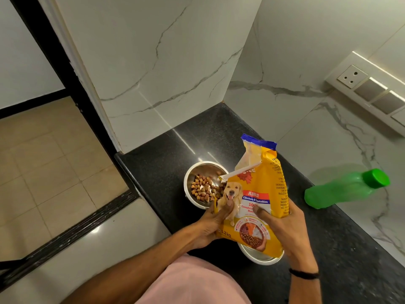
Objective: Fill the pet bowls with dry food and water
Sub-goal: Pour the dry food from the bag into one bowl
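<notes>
Head view, 1 camera.

You hold the dog food bag (256,194) upright in 2 hands above the black counter (166,159). It is glossy yellow film, creased, with a blue-edged torn mouth standing open at the top and a dog printed on the front.

Your left hand (214,224) grips the bag's lower left edge, thumb laid across the printed dog and fingers curled behind. Your right hand (282,227) clamps the right side, thumb pressed on the front and fingers wrapped round the edge. A black wristband (303,275) sits on that wrist.

2 round steel bowls stand on the counter. The far bowl (190,172) is polished metal and holds a loose heap of brown and tan kibble (202,189); the bag's left edge covers its right rim. The near bowl (258,258) is mostly hidden under the bag, so its contents cannot be judged.

The counter is speckled, polished stone that reflects light. A translucent green bottle (341,189) with a green screw cap stands well to the right; it looks tilted, possibly from lens distortion. White veined marble walls (175,62) enclose the corner, with a switch panel (368,88) on the right. Beige floor tiles (43,161) lie to the left.
</notes>
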